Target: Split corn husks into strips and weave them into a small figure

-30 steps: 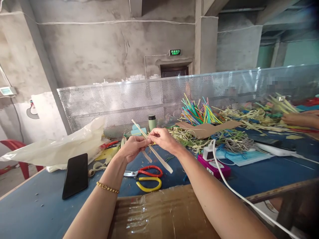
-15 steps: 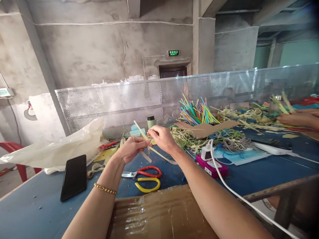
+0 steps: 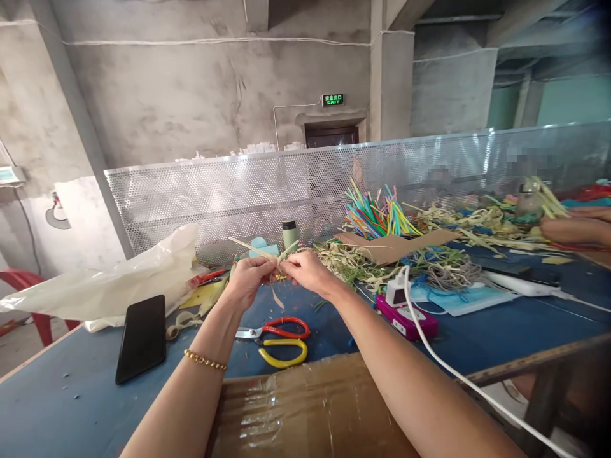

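My left hand [image 3: 251, 278] and my right hand [image 3: 305, 270] meet above the blue table [image 3: 71, 394], both pinched on pale straw strips [image 3: 248, 247]. One strip points up and to the left from my left fingers. A short end [image 3: 276, 298] hangs down between the hands. Red-handled scissors [image 3: 277, 328] and yellow-handled scissors [image 3: 285, 353] lie on the table just below the hands.
A black phone [image 3: 142, 337] and a white plastic bag [image 3: 119, 280] lie at left. A cardboard box [image 3: 305, 413] sits nearest me. A pink power bank [image 3: 405, 317] with white cable, coloured strips [image 3: 377, 216] and straw scraps lie right. Another person's hand [image 3: 573, 229] works far right. A perforated metal screen [image 3: 214, 197] backs the table.
The long strip that slanted down to the right past my hands has been folded up; my hands have drawn close together and the strip now points up-left.
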